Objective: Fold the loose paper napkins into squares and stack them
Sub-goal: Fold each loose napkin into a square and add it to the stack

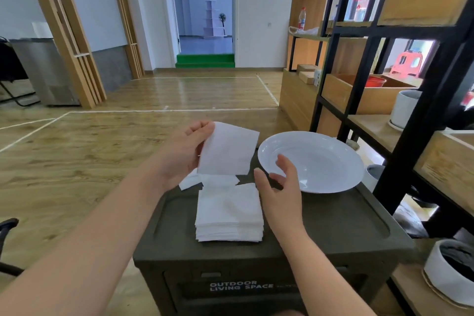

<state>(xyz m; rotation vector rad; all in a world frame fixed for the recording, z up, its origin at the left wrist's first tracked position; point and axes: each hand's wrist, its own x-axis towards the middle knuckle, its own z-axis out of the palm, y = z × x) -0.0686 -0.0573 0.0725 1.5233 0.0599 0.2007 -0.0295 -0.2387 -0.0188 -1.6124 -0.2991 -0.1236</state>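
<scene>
In the middle of the frame, a little to the left, I see my left hand [179,154] raised above the dark storage box [333,228]. It pinches one paper napkin [228,151] at the upper left corner, thumb and fingers together on the sheet, and the napkin hangs down from that corner and a little to the right. I judge it very light and soft, with no stiffness, so it will bend and swing with any quick move, and it can tear if I pull it hard. The best places to take it are the corners and the edges, with a gentle pinch.

Under the held sheet, on the box top, some loose napkins [205,181] lie flat, partly hidden. Just below them in the frame stands the stack of folded squares [229,213], quite neat, its edges almost in line.

To the right of the stack, my right hand [279,185] is open, fingers apart, holding nothing, near the lower right corner of the hanging napkin but not touching it. Behind it, right of centre, a white plate [320,159] rests on the box
</scene>
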